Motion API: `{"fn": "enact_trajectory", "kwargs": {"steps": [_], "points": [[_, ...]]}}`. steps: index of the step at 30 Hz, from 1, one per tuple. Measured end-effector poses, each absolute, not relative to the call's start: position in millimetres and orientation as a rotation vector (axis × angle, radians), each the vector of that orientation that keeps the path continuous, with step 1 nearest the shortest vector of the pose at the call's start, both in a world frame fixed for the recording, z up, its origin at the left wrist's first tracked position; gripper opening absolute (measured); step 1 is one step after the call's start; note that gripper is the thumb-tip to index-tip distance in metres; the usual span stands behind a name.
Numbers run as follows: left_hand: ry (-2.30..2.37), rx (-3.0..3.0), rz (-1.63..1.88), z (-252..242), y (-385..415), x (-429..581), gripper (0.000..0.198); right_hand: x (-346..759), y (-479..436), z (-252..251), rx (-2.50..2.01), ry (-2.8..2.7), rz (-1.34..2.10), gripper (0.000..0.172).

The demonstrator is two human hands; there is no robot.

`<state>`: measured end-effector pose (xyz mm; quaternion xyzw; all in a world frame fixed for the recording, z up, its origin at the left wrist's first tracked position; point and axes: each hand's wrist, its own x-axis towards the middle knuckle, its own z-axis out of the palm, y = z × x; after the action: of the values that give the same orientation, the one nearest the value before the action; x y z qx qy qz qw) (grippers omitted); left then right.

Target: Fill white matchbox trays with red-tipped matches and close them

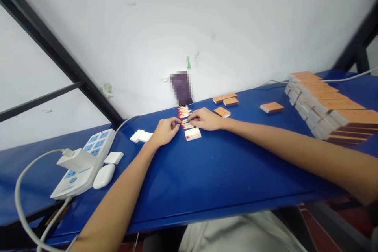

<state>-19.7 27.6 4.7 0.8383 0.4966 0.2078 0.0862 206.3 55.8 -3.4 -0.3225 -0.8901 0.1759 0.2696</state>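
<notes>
My left hand (165,130) and my right hand (205,119) meet at a small heap of red-tipped matches (184,115) on the blue table (212,173). Both hands have their fingers pinched together on matches at the near end of the heap. A white open matchbox tray (193,134) with a few matches in it lies just in front of the hands. Two white empty trays (141,136) lie to the left of my left hand.
A long stack of orange matchboxes (325,104) runs along the right. Loose orange matchboxes (271,107) and a few others (225,97) lie behind my right arm. A white power strip (85,161) with a plugged charger, cables and a white earbud case (104,176) sit at left. A phone (181,88) leans on the wall.
</notes>
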Motion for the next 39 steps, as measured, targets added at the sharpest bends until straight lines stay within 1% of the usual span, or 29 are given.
{"fn": "enact_trajectory", "kwargs": {"steps": [7,15,19,23,27,34,39], "points": [[1.491,2.467,0.623,8.1,22.3,-15.5,0.028,208.1,57.0,-2.9,-0.912,-2.311,0.602,0.027],[1.464,2.455,0.606,9.6,20.5,-15.3,0.039,208.3,57.8,-0.2,-0.942,-2.303,0.679,0.026],[1.452,2.462,0.598,7.8,21.1,-15.4,0.040,210.4,59.7,1.5,-0.983,-2.334,0.693,0.034],[1.467,2.481,0.596,5.4,22.2,-14.6,0.035,213.1,61.7,2.8,-0.984,-2.372,0.701,0.045],[1.474,2.495,0.600,4.2,21.8,-13.3,0.031,213.9,61.8,2.5,-0.997,-2.354,0.725,0.047],[1.464,2.517,0.593,4.3,20.4,-11.1,0.030,213.3,60.1,1.0,-0.968,-2.368,0.678,0.034],[1.472,2.536,0.582,5.7,18.0,-9.3,0.032,212.1,60.9,-2.4,-0.914,-2.360,0.623,0.028]]}}
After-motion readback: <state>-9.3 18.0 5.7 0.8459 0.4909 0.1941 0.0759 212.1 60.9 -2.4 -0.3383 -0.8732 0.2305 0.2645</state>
